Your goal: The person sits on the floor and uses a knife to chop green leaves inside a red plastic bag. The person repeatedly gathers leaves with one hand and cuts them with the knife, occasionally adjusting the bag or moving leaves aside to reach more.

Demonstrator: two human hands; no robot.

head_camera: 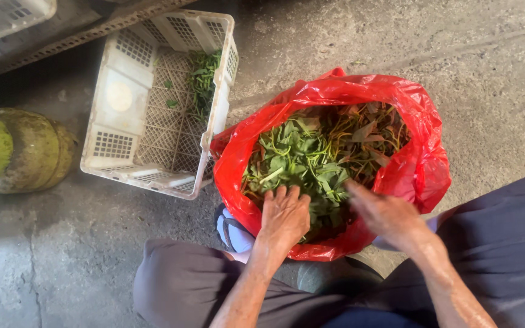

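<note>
- the left hand (285, 217) is resting palm down on the leafy greens (311, 159) at the near edge of the red plastic bag (420, 170), fingers spread and lying flat; its grip is loose and is not closing round anything that shows.
- the right hand (383, 214) is reaching into the same bag from the near right side, fingers pointing in toward the leaves; it is blurred, so i cannot tell how far its grip is closing or whether it is holding any stems.
- the greens are filling the bag: green leaves lying on the left and centre, darker reddish-brown ones lying toward the far right.
- the bag is sitting open on the concrete floor (493, 67), just in front of the person's knees in dark cloth.
- a white plastic crate (116, 91) is lying just to the left of the bag, touching its rim, with a few green sprigs (203, 79) lying along its right inner wall.
- a worn green gas cylinder (19, 152) is lying at the left edge, apart from the crate.
</note>
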